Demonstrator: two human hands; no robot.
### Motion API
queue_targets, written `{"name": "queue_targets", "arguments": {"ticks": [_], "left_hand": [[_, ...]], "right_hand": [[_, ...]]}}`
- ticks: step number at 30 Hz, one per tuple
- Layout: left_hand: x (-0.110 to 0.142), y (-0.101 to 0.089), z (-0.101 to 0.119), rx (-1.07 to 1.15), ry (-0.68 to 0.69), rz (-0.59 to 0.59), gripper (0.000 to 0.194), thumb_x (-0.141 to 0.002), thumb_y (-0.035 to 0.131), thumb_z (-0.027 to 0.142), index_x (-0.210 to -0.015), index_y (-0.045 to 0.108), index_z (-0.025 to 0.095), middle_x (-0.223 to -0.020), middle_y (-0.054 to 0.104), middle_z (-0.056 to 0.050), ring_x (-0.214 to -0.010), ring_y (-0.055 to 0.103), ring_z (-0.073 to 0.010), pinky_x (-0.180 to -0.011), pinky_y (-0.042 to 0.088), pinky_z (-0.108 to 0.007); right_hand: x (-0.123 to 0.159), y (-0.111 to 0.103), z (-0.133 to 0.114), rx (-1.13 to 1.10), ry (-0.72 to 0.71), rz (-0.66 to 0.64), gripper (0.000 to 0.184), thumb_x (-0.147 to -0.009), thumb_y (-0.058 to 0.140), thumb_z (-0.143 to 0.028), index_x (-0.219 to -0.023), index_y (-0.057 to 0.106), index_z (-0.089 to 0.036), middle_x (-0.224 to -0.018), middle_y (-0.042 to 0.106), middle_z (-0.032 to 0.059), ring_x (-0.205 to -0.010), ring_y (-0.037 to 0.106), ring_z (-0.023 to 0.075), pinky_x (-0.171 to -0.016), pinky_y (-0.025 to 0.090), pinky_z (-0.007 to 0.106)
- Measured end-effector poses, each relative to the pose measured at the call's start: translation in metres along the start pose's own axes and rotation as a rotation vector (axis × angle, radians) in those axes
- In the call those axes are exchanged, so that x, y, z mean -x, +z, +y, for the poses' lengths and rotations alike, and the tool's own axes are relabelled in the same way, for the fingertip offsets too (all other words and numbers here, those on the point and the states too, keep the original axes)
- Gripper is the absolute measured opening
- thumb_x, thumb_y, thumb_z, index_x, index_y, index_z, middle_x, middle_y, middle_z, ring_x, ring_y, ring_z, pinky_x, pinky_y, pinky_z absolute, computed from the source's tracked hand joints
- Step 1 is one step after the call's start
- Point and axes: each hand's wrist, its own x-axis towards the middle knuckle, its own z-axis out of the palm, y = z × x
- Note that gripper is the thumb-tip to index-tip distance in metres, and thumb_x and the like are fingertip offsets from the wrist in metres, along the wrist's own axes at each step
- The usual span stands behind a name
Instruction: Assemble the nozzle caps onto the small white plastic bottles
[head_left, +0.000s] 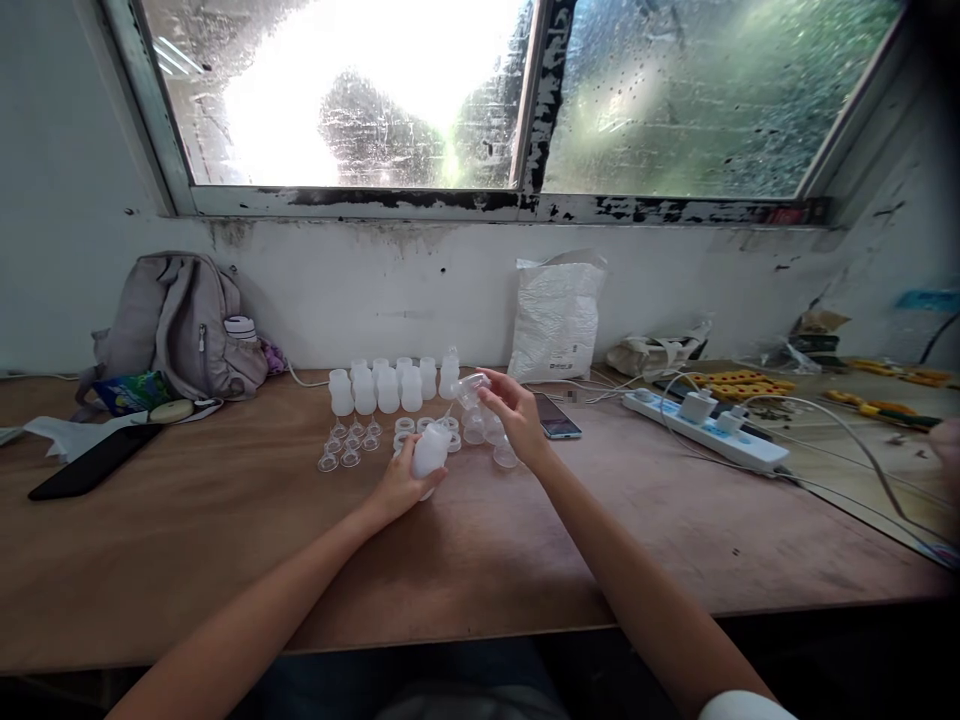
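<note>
My left hand (409, 480) is wrapped round a frosted white baby bottle (430, 452), tilted to the right with a teat at its top. Just right of it, my right hand (519, 415) pinches a clear dome cap (471, 388) above the table. Several more clear caps (505, 456) stand below that hand. Clear silicone teats (350, 457) sit in rows left of my left hand. White collar rings (405, 426) lie partly hidden behind the held bottle. Behind them stand rows of frosted bottles (388, 390), and one capped bottle (449, 374) at their right end.
A phone (556, 416) lies right of the caps, near a white power strip (705, 430) with cables. A white plastic bag (556, 318) leans against the wall. A grey backpack (176, 320) and black phone-like slab (96, 462) are left. A blurred hand (946, 445) shows far right.
</note>
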Motion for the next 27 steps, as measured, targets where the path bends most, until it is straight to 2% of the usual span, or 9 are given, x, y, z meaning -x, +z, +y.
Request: {"name": "queue_targets", "arguments": {"ticks": [5, 8, 12, 17, 22, 25, 27], "left_hand": [[0.000, 0.001, -0.001, -0.012, 0.003, -0.001, 0.045, -0.070, 0.056, 0.040, -0.106, 0.041, 0.019, -0.093, 0.057, -0.004, -0.082, 0.055, -0.0181, -0.072, 0.042, -0.029], [0.000, 0.001, 0.000, -0.016, 0.003, -0.011, 0.046, -0.070, 0.056, 0.040, -0.107, 0.040, 0.019, -0.095, 0.057, -0.004, -0.083, 0.055, -0.0187, -0.071, 0.042, -0.029], [0.000, 0.000, 0.000, -0.013, -0.003, -0.022, 0.050, -0.069, 0.057, 0.040, -0.109, 0.039, 0.018, -0.097, 0.058, -0.006, -0.085, 0.055, -0.0198, -0.072, 0.042, -0.030], [0.000, -0.001, 0.001, 0.013, -0.009, -0.017, 0.048, -0.069, 0.057, 0.041, -0.109, 0.042, 0.019, -0.098, 0.058, -0.005, -0.086, 0.055, -0.0198, -0.074, 0.042, -0.030], [0.001, -0.002, 0.003, 0.009, 0.027, -0.032, 0.048, -0.069, 0.059, 0.040, -0.110, 0.045, 0.019, -0.096, 0.059, -0.003, -0.084, 0.056, -0.0191, -0.073, 0.043, -0.028], [0.003, -0.003, 0.005, -0.038, 0.061, -0.040, 0.047, -0.068, 0.060, 0.038, -0.110, 0.048, 0.019, -0.095, 0.061, -0.004, -0.083, 0.057, -0.0200, -0.073, 0.044, -0.029], [0.006, -0.003, 0.008, -0.095, 0.098, -0.056, 0.048, -0.066, 0.061, 0.034, -0.110, 0.049, 0.020, -0.097, 0.062, -0.004, -0.085, 0.057, -0.0210, -0.075, 0.044, -0.030]], "right_hand": [[0.007, 0.008, 0.000, 0.046, -0.007, -0.204, 0.034, -0.075, 0.052, -0.035, -0.105, 0.058, -0.019, -0.076, 0.056, 0.0006, -0.069, 0.051, 0.0128, -0.060, 0.040, 0.023], [0.009, 0.013, 0.003, 0.055, -0.012, -0.281, 0.032, -0.076, 0.052, -0.034, -0.105, 0.058, -0.020, -0.080, 0.057, 0.0015, -0.073, 0.052, 0.0133, -0.062, 0.041, 0.024], [0.011, 0.015, 0.003, 0.048, 0.007, -0.324, 0.034, -0.076, 0.052, -0.034, -0.107, 0.056, -0.020, -0.082, 0.057, 0.0022, -0.075, 0.052, 0.0135, -0.062, 0.043, 0.024], [0.013, 0.015, 0.000, 0.068, 0.020, -0.344, 0.033, -0.075, 0.052, -0.032, -0.106, 0.057, -0.021, -0.074, 0.055, -0.0007, -0.058, 0.049, 0.0087, -0.053, 0.042, 0.021], [0.009, 0.012, 0.004, 0.048, 0.171, -0.368, 0.023, -0.069, 0.054, -0.025, -0.090, 0.061, -0.016, -0.066, 0.054, -0.0011, -0.051, 0.052, 0.0091, -0.042, 0.042, 0.019], [0.005, 0.000, 0.003, 0.037, 0.295, -0.460, 0.020, -0.066, 0.055, -0.023, -0.083, 0.060, -0.015, -0.060, 0.054, -0.0014, -0.044, 0.052, 0.0096, -0.033, 0.039, 0.016], [0.005, -0.012, -0.001, 0.035, 0.351, -0.569, 0.021, -0.065, 0.056, -0.021, -0.084, 0.060, -0.014, -0.058, 0.055, -0.0011, -0.043, 0.053, 0.0100, -0.031, 0.038, 0.016]]}}
